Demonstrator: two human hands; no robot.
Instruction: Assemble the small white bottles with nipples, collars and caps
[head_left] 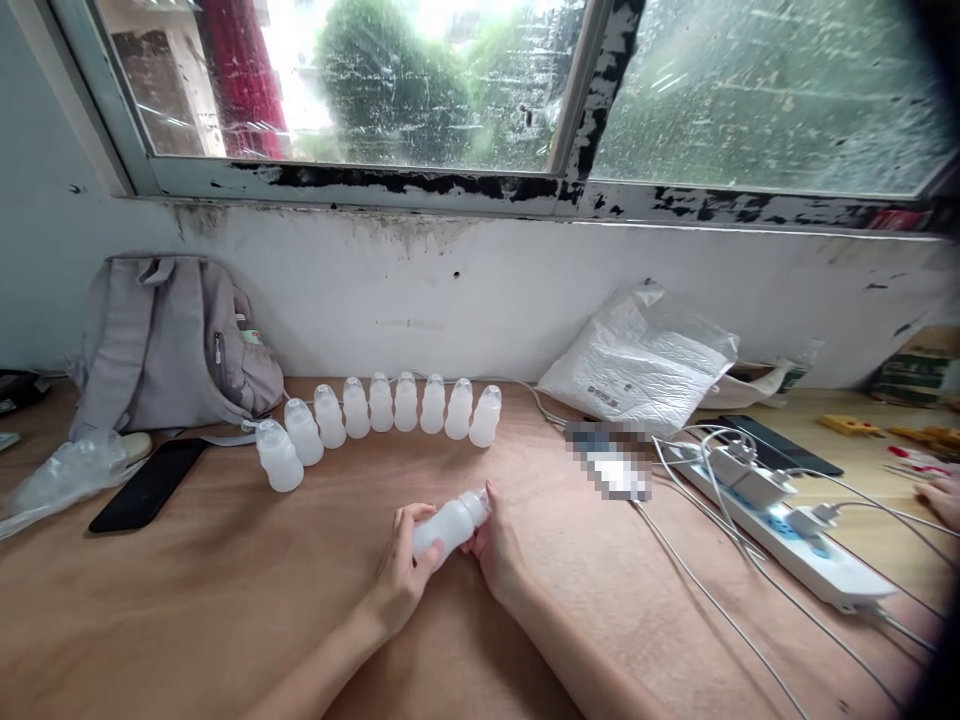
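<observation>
Tilted above the table in front of me is a frosted white plastic bottle (448, 530) with a clear cap. My left hand (405, 570) wraps around its body, thumb on the near side. At the cap end, my right hand (495, 545) holds the clear cap (478, 503), its thumb pointing up beside it; some of its fingers are hidden behind the bottle. Beyond both hands, several similar bottles stand upright in a curved row, from the leftmost bottle (280, 458) to the rightmost bottle (486, 417).
On the left are a grey backpack (172, 340), a black phone (148, 487) and a clear plastic bag (67, 480). To the right lie a white plastic package (637, 360), a power strip (832, 570) with cables and a dark tablet (784, 446). Another person's hand (942, 498) shows at the right edge.
</observation>
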